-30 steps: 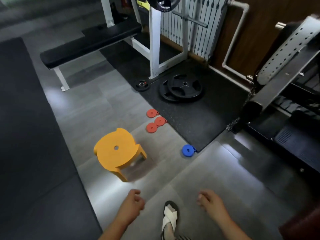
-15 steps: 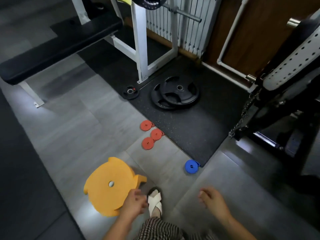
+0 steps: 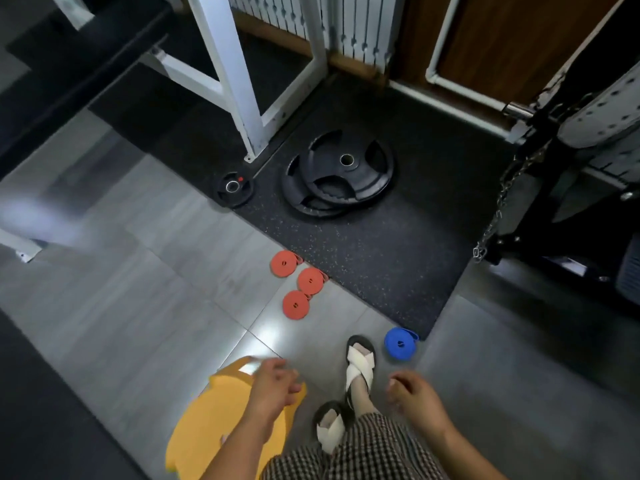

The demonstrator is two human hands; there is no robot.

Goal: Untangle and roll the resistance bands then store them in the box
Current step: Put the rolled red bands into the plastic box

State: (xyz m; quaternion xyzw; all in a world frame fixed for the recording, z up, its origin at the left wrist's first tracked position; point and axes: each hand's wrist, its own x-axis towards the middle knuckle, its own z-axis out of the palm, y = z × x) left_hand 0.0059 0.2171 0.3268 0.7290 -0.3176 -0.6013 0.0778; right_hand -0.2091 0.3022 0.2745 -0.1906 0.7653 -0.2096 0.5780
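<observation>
Three rolled red resistance bands lie on the grey floor beside the black mat: one (image 3: 283,264) farthest, one (image 3: 310,280) in the middle, one (image 3: 295,305) nearest. A rolled blue band (image 3: 399,343) lies to their right, by the mat's corner. My left hand (image 3: 273,382) hangs over the yellow stool, fingers loosely curled, holding nothing. My right hand (image 3: 414,396) hangs lower right, also loosely curled and empty, below the blue band. No box is in view.
A yellow stool (image 3: 214,420) stands at bottom left under my left arm. My sandalled feet (image 3: 358,367) are between my hands. Black weight plates (image 3: 341,173) and a small plate (image 3: 233,188) lie on the black mat (image 3: 381,258). A white bench frame (image 3: 239,74) and a machine with a chain (image 3: 502,202) stand behind.
I have stepped forward: the bands and plates are closer and lower in view, the stool has slid under my left arm. Both hands stay empty and loosely curled.
</observation>
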